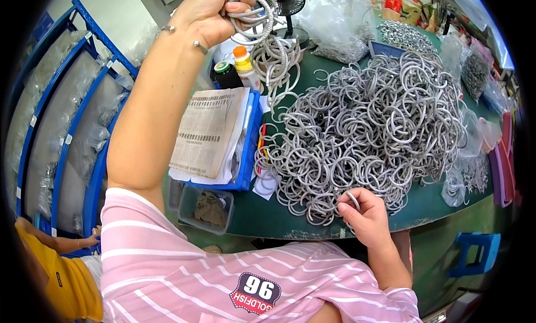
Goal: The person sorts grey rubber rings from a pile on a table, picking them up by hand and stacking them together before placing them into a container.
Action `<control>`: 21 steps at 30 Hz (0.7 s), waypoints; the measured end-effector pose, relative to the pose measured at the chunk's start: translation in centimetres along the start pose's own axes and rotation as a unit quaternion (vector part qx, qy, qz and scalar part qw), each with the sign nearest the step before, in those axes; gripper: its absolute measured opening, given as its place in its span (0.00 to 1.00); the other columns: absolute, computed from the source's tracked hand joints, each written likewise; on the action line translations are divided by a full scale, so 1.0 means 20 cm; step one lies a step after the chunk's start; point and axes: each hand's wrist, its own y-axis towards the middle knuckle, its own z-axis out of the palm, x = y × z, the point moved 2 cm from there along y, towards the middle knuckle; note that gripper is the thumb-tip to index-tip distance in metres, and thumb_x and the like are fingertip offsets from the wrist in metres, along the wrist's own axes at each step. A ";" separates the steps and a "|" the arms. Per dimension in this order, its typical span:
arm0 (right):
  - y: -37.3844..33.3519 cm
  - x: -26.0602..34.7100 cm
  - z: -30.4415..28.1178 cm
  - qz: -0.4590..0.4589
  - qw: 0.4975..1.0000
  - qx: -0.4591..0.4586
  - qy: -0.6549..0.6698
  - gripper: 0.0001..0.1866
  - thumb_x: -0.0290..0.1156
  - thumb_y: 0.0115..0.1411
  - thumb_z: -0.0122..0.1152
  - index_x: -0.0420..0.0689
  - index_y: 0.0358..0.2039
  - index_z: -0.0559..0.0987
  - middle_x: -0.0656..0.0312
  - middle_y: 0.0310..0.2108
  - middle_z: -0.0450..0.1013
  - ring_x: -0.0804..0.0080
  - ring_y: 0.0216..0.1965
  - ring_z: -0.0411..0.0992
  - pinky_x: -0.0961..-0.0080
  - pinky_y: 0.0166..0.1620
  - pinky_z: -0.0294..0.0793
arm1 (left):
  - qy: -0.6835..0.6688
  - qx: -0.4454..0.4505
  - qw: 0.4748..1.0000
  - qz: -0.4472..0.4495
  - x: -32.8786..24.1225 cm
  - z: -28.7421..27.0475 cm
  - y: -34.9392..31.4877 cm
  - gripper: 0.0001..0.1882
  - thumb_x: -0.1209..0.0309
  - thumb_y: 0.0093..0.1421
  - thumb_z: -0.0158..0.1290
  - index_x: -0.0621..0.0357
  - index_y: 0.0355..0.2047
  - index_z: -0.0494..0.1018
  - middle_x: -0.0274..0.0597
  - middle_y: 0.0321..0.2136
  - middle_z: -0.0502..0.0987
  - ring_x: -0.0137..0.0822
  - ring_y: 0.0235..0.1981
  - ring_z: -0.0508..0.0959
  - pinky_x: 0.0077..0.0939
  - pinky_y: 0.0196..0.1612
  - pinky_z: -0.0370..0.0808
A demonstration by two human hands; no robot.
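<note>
My left hand [209, 14] is raised at the top, closed around a bunch of grey open bangles [261, 22]. An open cuff bracelet [199, 46] shows at that wrist. Near the table's front edge, my right hand [366, 218] pinches a single grey bangle [352, 199] between thumb and fingers. Just beyond it spreads a large heap of C-shaped grey metal bangles [368, 127]. Below the raised bunch, a smaller cluster of bangles [275, 63] stands left of the heap, beside a yellow and white bottle with an orange cap [244, 66].
Folded newspaper [202, 130] lies on a blue tray [245, 172] at the left, above a clear plastic tub [206, 210]. A small fan [290, 1] and bags of metal parts [477, 69] stand behind. A blue stool [474, 253] is right; a person in yellow [61, 272] is left.
</note>
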 end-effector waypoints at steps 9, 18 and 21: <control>0.00 -0.01 0.02 0.009 1.000 0.011 0.016 0.04 0.23 0.54 0.59 0.39 0.31 0.75 0.72 0.24 0.69 0.89 0.25 0.62 0.90 0.28 0.60 | -0.005 0.024 0.999 -0.032 0.00 -0.02 0.00 0.09 0.73 0.59 0.51 0.70 0.33 0.69 0.32 0.16 0.64 0.17 0.11 0.59 0.11 0.19 0.58; 0.16 0.06 0.08 0.017 0.992 0.061 0.108 0.07 0.22 0.55 0.56 0.38 0.36 0.73 0.63 0.27 0.72 0.79 0.25 0.69 0.83 0.32 0.69 | 0.020 0.018 0.999 -0.048 -0.03 0.01 -0.02 0.08 0.76 0.57 0.49 0.73 0.33 0.70 0.37 0.19 0.68 0.17 0.12 0.61 0.09 0.15 0.58; 0.39 0.17 0.11 -0.053 0.978 -0.011 0.203 0.13 0.23 0.56 0.55 0.38 0.42 0.70 0.59 0.33 0.73 0.74 0.31 0.72 0.79 0.36 0.70 | 0.074 0.112 0.990 -0.053 -0.06 -0.06 0.02 0.13 0.71 0.57 0.51 0.73 0.37 0.70 0.40 0.22 0.69 0.21 0.17 0.65 0.14 0.20 0.63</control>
